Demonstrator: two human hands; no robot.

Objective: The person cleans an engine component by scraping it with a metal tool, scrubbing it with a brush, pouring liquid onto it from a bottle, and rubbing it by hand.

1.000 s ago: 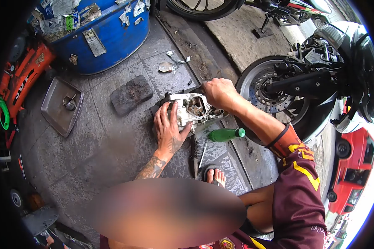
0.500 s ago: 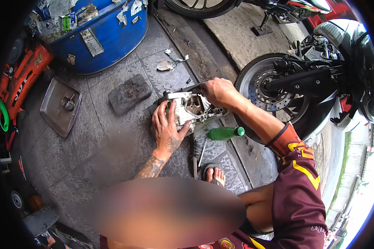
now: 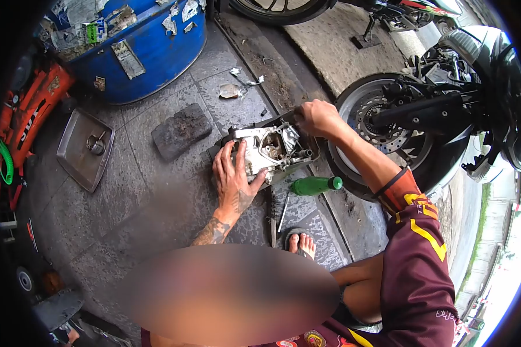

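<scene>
A silver metal engine casing (image 3: 274,146) lies on the tiled floor, an opening in its upper face. My left hand (image 3: 233,173) rests on the casing's left part, fingers spread over its top and thumb at the lower edge, holding it. My right hand (image 3: 319,118) is closed at the casing's upper right side; what its fingers hold, if anything, is hidden. A green bottle (image 3: 314,185) lies on its side just below the casing. Beside it are a dark tool and a thin metal rod (image 3: 283,213).
A dark block (image 3: 181,132) and a metal tray (image 3: 85,149) with a small part lie to the left. Behind them stand a blue drum (image 3: 150,58) and a red jack (image 3: 35,118). A motorcycle wheel (image 3: 353,107) is close on the right. My sandalled foot (image 3: 301,242) is below.
My right hand has moved up and to the right, away from the opening, and more of the casing's right part shows. My left hand has stayed on the casing.
</scene>
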